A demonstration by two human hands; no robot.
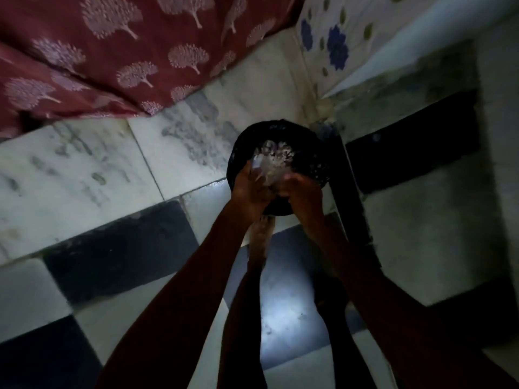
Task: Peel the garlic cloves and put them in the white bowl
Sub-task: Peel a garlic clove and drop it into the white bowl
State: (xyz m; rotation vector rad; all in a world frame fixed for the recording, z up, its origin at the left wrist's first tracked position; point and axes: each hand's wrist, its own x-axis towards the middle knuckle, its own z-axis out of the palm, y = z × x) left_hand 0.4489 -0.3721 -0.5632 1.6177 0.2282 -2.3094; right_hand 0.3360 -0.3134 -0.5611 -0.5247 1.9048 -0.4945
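as they met above a black bin (241, 153), the left hand (250, 189) and right hand (303, 196) touched pale garlic skins (271, 157) just beyond the fingertips; blur hid their grip. neither cloves nor white bowl showed.

pale stuff (270, 158) too blurred to name, left hand (250, 189) and right hand (302, 195) grips unclear, black bin (307, 143) half hidden, red cloth (112, 51) cropped

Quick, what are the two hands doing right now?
Left hand: grips a pale thing over the black bin.
Right hand: fingers curled, too blurry to tell if it holds anything.
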